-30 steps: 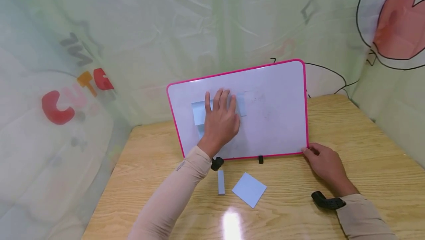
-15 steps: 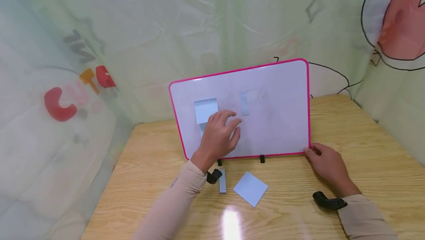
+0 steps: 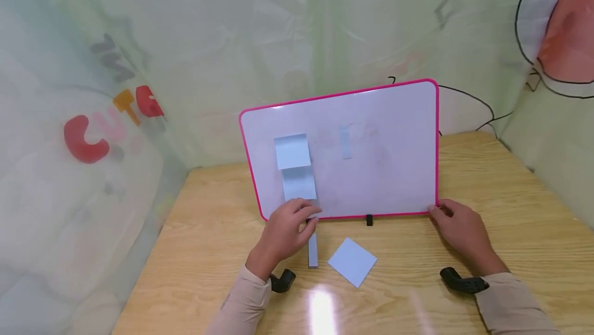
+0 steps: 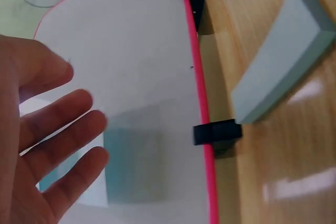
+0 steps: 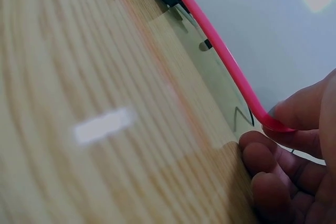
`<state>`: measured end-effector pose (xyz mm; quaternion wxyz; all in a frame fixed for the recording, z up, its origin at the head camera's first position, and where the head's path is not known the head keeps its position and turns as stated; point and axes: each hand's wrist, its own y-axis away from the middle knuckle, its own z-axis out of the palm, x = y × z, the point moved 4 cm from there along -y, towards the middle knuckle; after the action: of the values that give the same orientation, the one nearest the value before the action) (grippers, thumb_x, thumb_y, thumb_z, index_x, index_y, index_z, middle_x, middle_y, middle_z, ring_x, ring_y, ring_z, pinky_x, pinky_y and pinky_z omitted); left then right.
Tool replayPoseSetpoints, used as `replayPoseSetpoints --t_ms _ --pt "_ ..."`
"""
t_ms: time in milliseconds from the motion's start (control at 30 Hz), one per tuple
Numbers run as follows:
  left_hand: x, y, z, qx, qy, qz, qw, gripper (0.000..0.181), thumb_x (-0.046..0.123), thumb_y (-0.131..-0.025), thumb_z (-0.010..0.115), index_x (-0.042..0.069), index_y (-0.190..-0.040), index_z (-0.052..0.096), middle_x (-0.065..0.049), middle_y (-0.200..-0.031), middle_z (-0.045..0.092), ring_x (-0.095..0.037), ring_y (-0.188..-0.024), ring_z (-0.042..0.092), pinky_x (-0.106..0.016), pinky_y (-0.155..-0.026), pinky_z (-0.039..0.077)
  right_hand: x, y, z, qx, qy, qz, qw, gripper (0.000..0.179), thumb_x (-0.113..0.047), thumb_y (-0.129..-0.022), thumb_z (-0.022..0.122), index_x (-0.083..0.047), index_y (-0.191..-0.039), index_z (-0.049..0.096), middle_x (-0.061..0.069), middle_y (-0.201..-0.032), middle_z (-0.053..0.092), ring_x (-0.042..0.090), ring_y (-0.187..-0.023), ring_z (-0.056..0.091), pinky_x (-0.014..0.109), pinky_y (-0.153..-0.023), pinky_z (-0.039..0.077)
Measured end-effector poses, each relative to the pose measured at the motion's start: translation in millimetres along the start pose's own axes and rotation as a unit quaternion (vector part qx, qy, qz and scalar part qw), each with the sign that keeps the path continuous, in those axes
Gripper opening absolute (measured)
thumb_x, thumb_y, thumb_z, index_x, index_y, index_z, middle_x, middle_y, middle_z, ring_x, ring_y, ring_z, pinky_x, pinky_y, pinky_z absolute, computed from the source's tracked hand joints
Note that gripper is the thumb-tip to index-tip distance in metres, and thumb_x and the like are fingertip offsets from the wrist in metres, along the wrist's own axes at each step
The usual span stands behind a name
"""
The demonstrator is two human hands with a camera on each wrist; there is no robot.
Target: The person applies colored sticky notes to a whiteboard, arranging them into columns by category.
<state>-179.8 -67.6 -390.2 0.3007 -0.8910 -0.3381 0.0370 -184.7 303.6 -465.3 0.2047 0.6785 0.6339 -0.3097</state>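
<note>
A whiteboard [image 3: 394, 175] with a pink rim stands leaning back on the table. Two pale blue square sticky notes are on its left part, the upper note [image 3: 292, 151] overlapping the lower note [image 3: 299, 184]. A narrow blue strip [image 3: 345, 143] is stuck nearer the middle. My left hand [image 3: 283, 232], fingers loosely bent and holding nothing, hovers before the board's lower left edge. In the left wrist view its fingers are spread apart. My right hand [image 3: 464, 232] pinches the board's lower right corner between thumb and finger, as the right wrist view shows at the pink rim [image 5: 231, 66].
On the wooden table [image 3: 199, 252], in front of the board, lie a narrow thick blue-grey block [image 4: 286, 56] and a pale blue paper square [image 3: 352, 263] turned cornerwise. Black supports [image 3: 369, 220] hold the board's bottom edge. A printed sheet [image 3: 209, 67] hangs behind.
My left hand has drawn back from the middle of the board, down and left, uncovering both square notes and the strip. My right hand keeps its grip on the corner.
</note>
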Motion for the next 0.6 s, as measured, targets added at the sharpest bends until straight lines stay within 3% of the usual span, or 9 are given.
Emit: replayPoseSetpoints --t_ms 167,367,467,600 --pt "-3.7 17.9 8.0 -0.075 0.033 -0.041 0.9958 0.021 0.020 -0.093 0.070 0.014 -0.113 0.075 0.001 -0.106 0.069 -0.013 -0.099 0.064 -0.027 -0.085 0.053 0.6 -0.5 -0.3 0.002 0.008 0.003 1.0000 0.048 -0.036 -0.104 0.051 0.007 -0.119 0.063 0.025 -0.103 0.067 0.038 -0.091 0.059 0.048 -0.073 0.045" --pt "-10.4 35.7 13.7 -0.161 0.057 -0.121 0.9780 0.032 0.031 -0.093 0.073 0.016 -0.121 0.073 0.004 -0.118 0.066 -0.014 -0.113 0.058 -0.030 -0.096 0.049 0.9 -2.0 -1.6 0.008 0.011 -0.001 0.9999 0.047 -0.035 -0.104 0.052 0.008 -0.120 0.063 0.026 -0.103 0.067 0.040 -0.091 0.060 0.047 -0.072 0.045" --pt "-13.0 43.6 17.1 -0.185 0.075 -0.136 0.9704 0.037 0.034 -0.090 0.075 0.016 -0.123 0.073 0.005 -0.125 0.064 -0.015 -0.120 0.055 -0.032 -0.102 0.046 -0.1 -2.9 -1.7 0.007 0.011 0.001 0.9999 0.048 -0.035 -0.104 0.052 0.009 -0.120 0.062 0.026 -0.102 0.067 0.040 -0.091 0.060 0.047 -0.072 0.045" --pt "-14.9 54.5 25.8 -0.205 0.094 -0.132 0.9652 0.048 0.041 -0.086 0.079 0.016 -0.126 0.071 0.004 -0.136 0.060 -0.017 -0.128 0.050 -0.034 -0.108 0.040 -1.0 -3.4 -0.1 0.001 0.013 0.001 0.9999 0.047 -0.035 -0.104 0.052 0.009 -0.119 0.062 0.025 -0.100 0.067 0.039 -0.089 0.059 0.046 -0.071 0.044"
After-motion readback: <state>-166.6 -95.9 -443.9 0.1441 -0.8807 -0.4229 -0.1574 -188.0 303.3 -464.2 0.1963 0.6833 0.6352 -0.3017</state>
